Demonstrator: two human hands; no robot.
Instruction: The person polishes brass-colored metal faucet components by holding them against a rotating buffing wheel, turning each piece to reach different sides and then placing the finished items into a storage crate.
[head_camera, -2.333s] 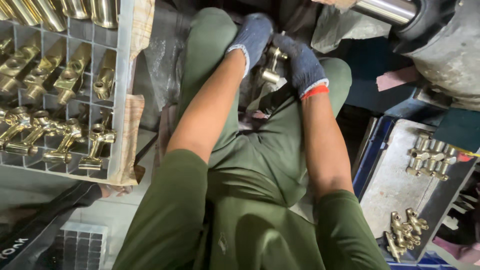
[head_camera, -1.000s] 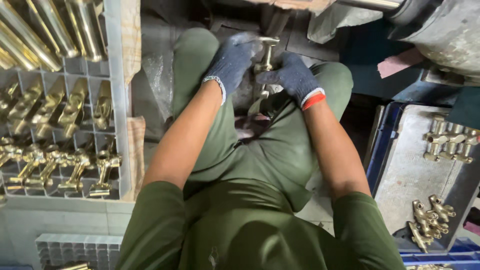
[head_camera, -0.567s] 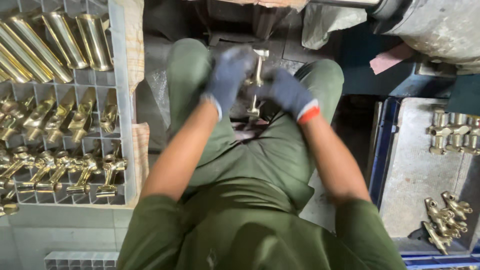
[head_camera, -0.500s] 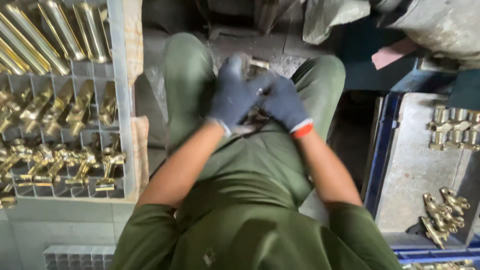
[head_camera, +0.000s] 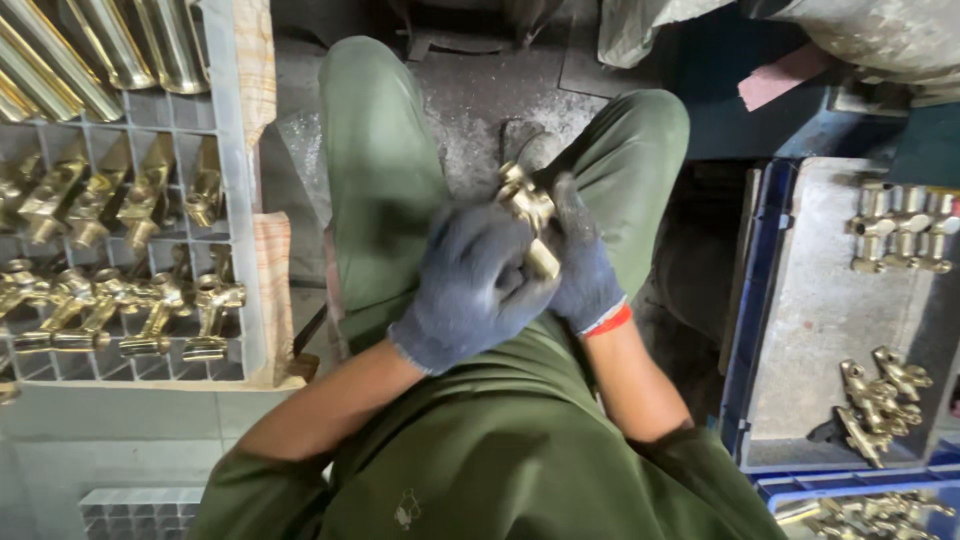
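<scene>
Brass fitting gripped over the lap

Both gloved hands are on it as I watch: left hand (head_camera: 470, 290) curled shut around the golden brass valve fitting (head_camera: 528, 212), right hand (head_camera: 580, 270) pinching its other side, above the green trousers (head_camera: 400, 180). Looks heavy, rigid, slick-edged; I'd hold the thick body, not the thin spout. Grey compartment tray (head_camera: 235, 200) sits left.
</scene>
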